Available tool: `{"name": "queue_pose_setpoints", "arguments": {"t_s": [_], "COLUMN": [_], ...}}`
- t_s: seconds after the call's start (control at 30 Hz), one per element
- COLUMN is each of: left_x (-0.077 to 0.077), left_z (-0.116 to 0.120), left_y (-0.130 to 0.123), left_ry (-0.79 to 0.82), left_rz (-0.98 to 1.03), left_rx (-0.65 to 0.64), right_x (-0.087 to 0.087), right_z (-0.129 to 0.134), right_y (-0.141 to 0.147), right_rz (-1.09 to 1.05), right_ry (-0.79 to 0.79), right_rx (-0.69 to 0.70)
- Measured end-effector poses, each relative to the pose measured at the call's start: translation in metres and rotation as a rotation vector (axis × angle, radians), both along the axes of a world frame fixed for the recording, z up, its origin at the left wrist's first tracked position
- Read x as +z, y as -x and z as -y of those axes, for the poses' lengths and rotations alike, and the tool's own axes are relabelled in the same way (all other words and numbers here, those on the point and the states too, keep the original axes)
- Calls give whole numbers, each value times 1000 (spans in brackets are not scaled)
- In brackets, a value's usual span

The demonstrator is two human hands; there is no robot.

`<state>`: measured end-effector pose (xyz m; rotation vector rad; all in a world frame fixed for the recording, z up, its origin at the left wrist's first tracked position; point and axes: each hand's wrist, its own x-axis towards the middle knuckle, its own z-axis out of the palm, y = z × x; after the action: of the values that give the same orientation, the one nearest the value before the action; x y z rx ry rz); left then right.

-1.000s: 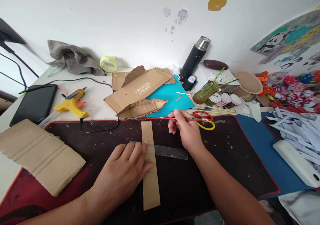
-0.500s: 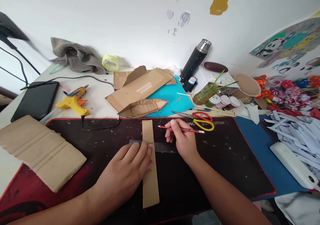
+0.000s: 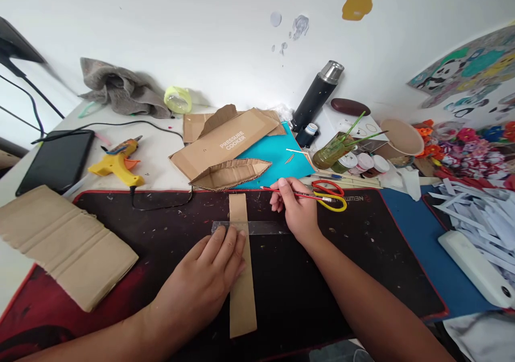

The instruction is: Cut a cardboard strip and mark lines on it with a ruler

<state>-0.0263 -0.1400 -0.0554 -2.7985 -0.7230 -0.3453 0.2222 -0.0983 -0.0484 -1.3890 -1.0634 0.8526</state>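
Note:
My left hand (image 3: 207, 276) presses a clear ruler (image 3: 265, 227) with its fingertips; the ruler lies crosswise over the upper part of a narrow cardboard strip (image 3: 243, 308). The strip stands lengthwise on the dark mat. To the right, my right hand (image 3: 298, 209) is closed around a red pencil (image 3: 271, 190), whose tip points left, above the ruler. Scissors (image 3: 332, 201) with red and yellow handles lie just behind that hand, their blades mostly hidden. A boat-shaped cardboard piece (image 3: 229, 175) rests behind the mat's back edge.
A yellow glue gun (image 3: 116, 166) with a cord and folded cardboard (image 3: 68, 244) lie left. Behind are flat cardboard (image 3: 201, 150), a blue sheet (image 3: 261, 161) and a black flask (image 3: 317, 96). Paper strips (image 3: 475, 217) and a white device (image 3: 475, 271) sit right.
The ruler has turned a little and now lies nearly level across the strip. My right hand and the pencil have moved slightly up and right, over the scissors.

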Motion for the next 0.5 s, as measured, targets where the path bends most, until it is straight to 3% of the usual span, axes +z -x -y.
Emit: {"name": "queue_pose_setpoints", "arguments": {"t_s": [0.3,0.5], "left_x": [-2,-1], "left_z": [-1,-1], "left_y": [-3,-4], "left_ry": [4,36], "left_rz": [75,87], "left_rx": [8,5], "right_x": [1,-1], "right_z": [-9,0], "right_y": [0,3], "right_rz": [51,112], "right_ry": [-53,-74], "right_rx": [-32,58]}}
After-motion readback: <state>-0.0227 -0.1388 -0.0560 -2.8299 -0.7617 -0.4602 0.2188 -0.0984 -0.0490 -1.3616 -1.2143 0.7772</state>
